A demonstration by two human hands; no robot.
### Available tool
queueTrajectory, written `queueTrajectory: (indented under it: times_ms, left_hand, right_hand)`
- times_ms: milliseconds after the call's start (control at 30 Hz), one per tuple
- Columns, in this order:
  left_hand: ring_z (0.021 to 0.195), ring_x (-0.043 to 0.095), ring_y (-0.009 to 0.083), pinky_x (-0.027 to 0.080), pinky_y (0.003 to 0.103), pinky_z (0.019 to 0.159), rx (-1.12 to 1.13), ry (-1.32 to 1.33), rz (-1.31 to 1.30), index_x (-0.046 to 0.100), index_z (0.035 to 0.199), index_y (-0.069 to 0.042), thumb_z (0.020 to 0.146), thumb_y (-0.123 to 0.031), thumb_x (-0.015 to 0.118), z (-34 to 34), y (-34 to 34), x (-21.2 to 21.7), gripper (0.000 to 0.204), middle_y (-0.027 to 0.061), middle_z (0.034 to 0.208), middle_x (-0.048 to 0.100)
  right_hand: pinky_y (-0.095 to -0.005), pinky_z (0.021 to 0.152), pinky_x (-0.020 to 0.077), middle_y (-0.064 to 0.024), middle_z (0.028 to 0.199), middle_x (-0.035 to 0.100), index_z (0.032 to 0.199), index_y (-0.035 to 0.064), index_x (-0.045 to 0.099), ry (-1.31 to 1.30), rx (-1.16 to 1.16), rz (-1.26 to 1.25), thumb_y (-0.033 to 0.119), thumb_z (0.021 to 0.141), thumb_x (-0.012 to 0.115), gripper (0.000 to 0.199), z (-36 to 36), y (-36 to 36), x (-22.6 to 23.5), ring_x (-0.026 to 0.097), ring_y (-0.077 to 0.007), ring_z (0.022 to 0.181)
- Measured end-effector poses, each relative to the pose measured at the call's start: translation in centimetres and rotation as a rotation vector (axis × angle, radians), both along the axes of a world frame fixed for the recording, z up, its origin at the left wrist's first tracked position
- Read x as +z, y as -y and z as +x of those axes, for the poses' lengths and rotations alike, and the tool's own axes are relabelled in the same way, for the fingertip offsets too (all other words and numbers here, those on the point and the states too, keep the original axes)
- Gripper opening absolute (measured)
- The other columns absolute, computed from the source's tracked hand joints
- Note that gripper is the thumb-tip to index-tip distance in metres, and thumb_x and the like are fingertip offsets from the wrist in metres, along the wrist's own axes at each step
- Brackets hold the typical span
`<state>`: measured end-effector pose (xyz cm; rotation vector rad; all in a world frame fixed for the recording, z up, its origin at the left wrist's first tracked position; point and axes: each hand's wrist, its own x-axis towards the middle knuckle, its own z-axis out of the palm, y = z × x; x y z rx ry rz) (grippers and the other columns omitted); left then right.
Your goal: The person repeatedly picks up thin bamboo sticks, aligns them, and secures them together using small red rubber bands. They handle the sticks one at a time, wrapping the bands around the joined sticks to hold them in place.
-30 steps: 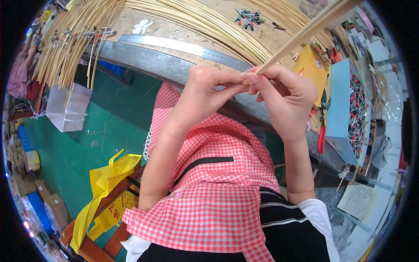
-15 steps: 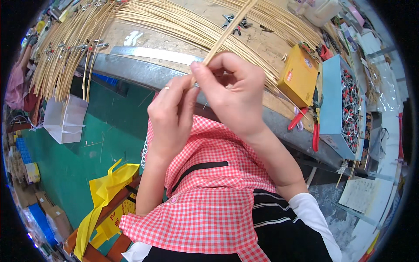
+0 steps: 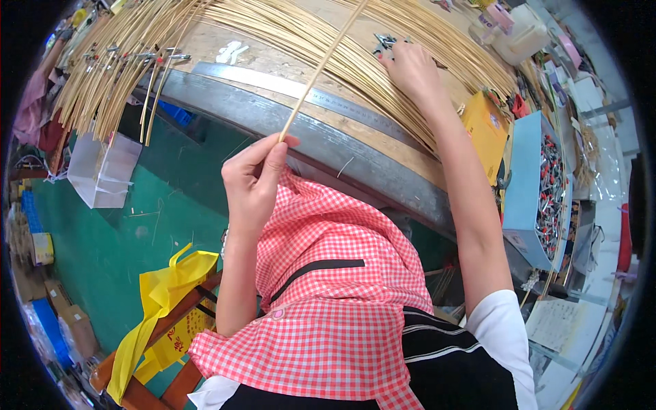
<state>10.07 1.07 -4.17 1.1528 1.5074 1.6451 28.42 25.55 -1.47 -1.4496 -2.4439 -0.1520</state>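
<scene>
My left hand (image 3: 251,183) pinches the near end of a long thin bamboo strip (image 3: 316,74) between thumb and fingers. The strip slants up and away to the right, past the top edge of the view. Stretched across the bench, my right hand (image 3: 414,74) is at a small pile of alligator clips (image 3: 385,44), with its thumb and fingers apart. Part of the pile is hidden by that hand. Beneath the held strip, a steel ruler (image 3: 321,98) lies along the near side of the bench (image 3: 225,102).
Many long bamboo strips (image 3: 287,37) cover the bench, with a bundle (image 3: 102,89) overhanging at the left. A blue box (image 3: 523,184) of clips and a yellow box (image 3: 486,133) stand at right. A white bin (image 3: 102,171) sits lower left, near a chair with yellow cloth (image 3: 160,283).
My right hand has left the strip near my left hand and reached out to the clip pile. My left hand still holds the strip, a little lower and further left.
</scene>
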Motion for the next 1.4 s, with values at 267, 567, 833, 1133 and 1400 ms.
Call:
queueTrajectory:
  times_ms: [267,567,833,1133,1400]
  left_hand:
    - [0.055,0.039,0.0013,0.028,0.020,0.046,-0.083,0.021,-0.020,0.068,0.095,0.003,0.090,-0.007,0.059,0.7,0.2,0.1,0.015,-0.0049,0.064,0.053]
    - [0.060,0.045,0.0025,0.035,0.019,0.051,-0.138,-0.126,0.030,0.069,0.095,0.003,0.089,-0.006,0.059,1.3,0.0,0.2,0.014,-0.0005,0.074,0.063]
    - [0.059,0.051,0.0047,0.039,0.020,0.052,-0.204,-0.161,0.077,0.069,0.094,0.003,0.087,-0.004,0.059,2.0,0.0,-0.1,0.014,0.0036,0.075,0.065]
    - [0.055,0.055,0.0145,0.041,0.027,0.050,-0.275,-0.237,0.149,0.068,0.090,0.002,0.084,0.000,0.060,3.6,0.4,1.0,0.010,0.0108,0.070,0.064]
    - [0.054,0.056,0.0169,0.041,0.027,0.050,-0.305,-0.280,0.189,0.068,0.090,0.001,0.082,0.002,0.061,4.0,0.5,1.2,0.011,0.0109,0.068,0.062]
  right_hand:
    - [-0.0475,0.077,0.0494,-0.0270,0.092,0.063,0.090,-0.0050,0.065,0.046,-0.044,-0.164,0.025,0.085,0.061,0.031,1.0,-1.0,-0.3,0.061,-0.0426,0.089]
    - [-0.0481,0.077,0.0496,-0.0256,0.093,0.064,0.095,-0.0029,0.064,0.009,-0.096,-0.090,0.022,0.082,0.059,0.029,1.2,-3.3,-1.5,0.062,-0.0413,0.090]
    - [-0.0309,0.062,0.0510,-0.0083,0.079,0.061,0.099,-0.0079,0.061,-0.851,0.142,-0.526,0.012,0.085,0.056,0.025,3.4,7.0,3.6,0.059,-0.0147,0.067]
    - [-0.0261,0.057,0.0532,-0.0101,0.085,0.056,0.116,-0.0077,0.055,-1.329,0.334,-0.715,-0.003,0.094,0.047,0.025,5.0,20.1,1.0,0.051,-0.0106,0.062]
    - [-0.0253,0.054,0.0529,-0.0100,0.080,0.058,0.114,-0.0063,0.059,-1.451,0.373,-0.697,-0.002,0.094,0.047,0.023,4.5,20.3,0.6,0.048,-0.0088,0.059]
